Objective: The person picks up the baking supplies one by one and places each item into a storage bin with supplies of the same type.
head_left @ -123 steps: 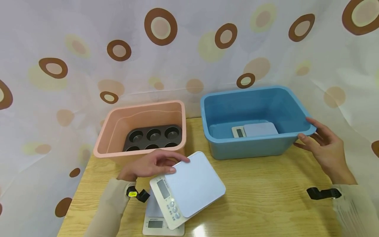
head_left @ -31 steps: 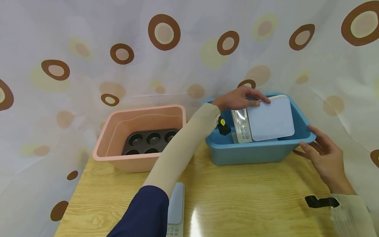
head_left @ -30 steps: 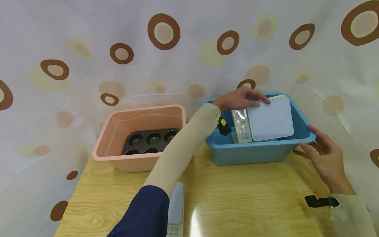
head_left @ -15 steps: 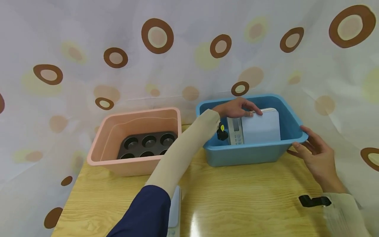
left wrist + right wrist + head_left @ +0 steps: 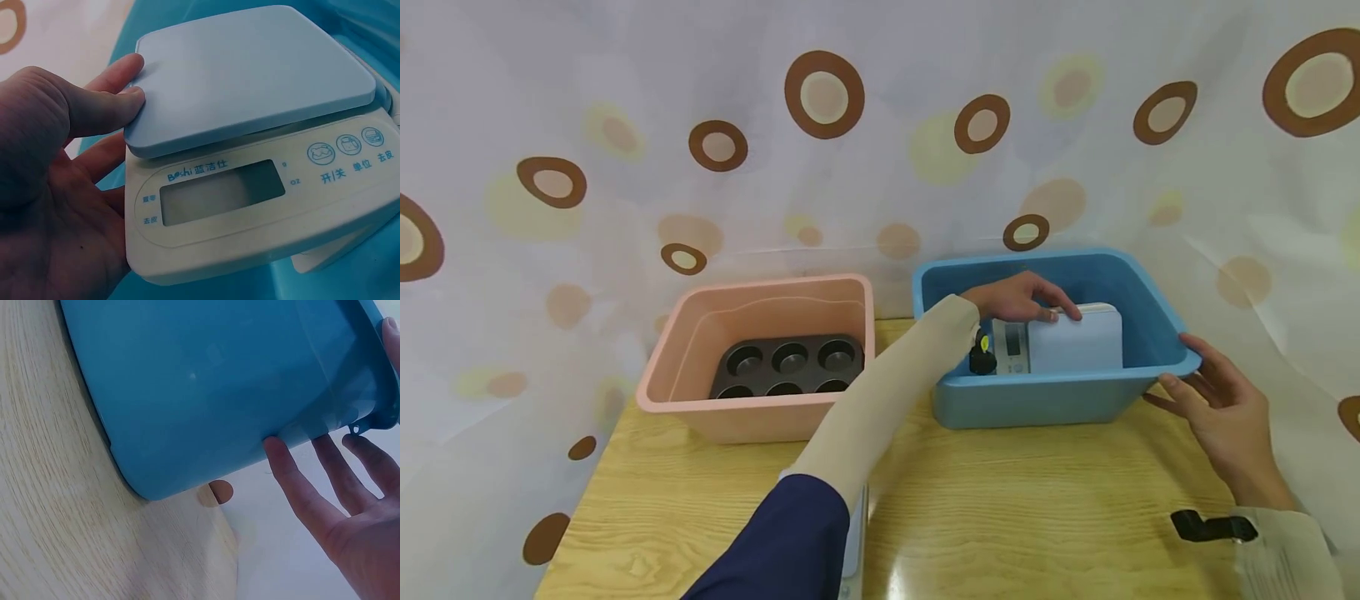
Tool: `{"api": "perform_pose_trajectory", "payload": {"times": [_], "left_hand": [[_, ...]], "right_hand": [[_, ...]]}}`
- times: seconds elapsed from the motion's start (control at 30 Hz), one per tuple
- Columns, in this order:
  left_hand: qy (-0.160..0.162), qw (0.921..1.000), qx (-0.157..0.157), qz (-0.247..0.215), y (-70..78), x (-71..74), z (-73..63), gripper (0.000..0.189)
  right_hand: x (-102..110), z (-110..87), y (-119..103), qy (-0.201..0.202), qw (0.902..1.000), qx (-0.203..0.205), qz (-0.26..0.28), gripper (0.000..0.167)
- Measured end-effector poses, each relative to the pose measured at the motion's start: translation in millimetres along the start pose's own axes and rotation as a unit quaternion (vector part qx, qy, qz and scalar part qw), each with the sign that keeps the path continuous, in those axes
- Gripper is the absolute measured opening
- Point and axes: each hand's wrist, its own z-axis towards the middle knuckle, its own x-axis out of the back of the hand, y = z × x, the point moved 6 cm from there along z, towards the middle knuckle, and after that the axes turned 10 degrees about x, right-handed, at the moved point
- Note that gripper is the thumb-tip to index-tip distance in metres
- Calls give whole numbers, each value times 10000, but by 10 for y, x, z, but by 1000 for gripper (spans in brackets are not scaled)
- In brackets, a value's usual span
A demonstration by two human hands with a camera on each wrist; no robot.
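My left hand point(image 5: 1018, 297) reaches into the blue plastic bin point(image 5: 1037, 402) and pinches the edge of a white digital kitchen scale point(image 5: 1075, 337). In the left wrist view the thumb rests on the scale's pale platform point(image 5: 250, 75), with fingers at its side and underneath. The display point(image 5: 222, 192) is blank. Part of another white scale point(image 5: 325, 253) shows below it, mostly hidden. On the bin's front right corner, my right hand point(image 5: 1225, 412) grips the rim. The right wrist view has its fingertips against the bin's outer wall point(image 5: 187, 387).
Left of the blue bin stands a pink bin point(image 5: 737, 421) holding a dark muffin tin point(image 5: 767, 367). Another kitchen scale point(image 5: 854, 542) lies on the wooden table point(image 5: 1000, 517), largely covered by my left sleeve. A patterned curtain point(image 5: 925, 192) hangs close behind both bins.
Since the oldest frame, my left hand has carried the scale from the table rightward into the blue bin. Over the last second it has lowered it deeper. The right hand keeps its grip.
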Motion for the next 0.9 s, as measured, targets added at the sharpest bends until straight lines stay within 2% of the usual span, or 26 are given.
{"api": "perform_pose_trajectory", "payload": {"times": [0.1, 0.3, 0.4, 0.7, 0.8, 0.9], "left_hand": [[-48, 10000, 73, -29, 43, -13, -24, 35], [-118, 9998, 124, -123, 11, -72, 27, 35], [-143, 9998, 115, -92, -26, -88, 41, 34], [-316, 9993, 68, 190, 5, -133, -1, 36], [-365, 9989, 235, 195, -14, -128, 16, 37], [-464, 9967, 614, 271, -58, -138, 52, 38]], "right_hand": [[-4, 6, 4, 49, 9999, 9, 136, 67], [1, -7, 12, 33, 9997, 70, 252, 68], [-12, -22, 12, 11, 9994, 111, 333, 68], [-28, -30, 7, -37, 9993, 183, 325, 69], [-25, -23, 14, -2, 9994, 178, 302, 69], [-16, -23, 20, 47, 9996, 164, 223, 69]]}}
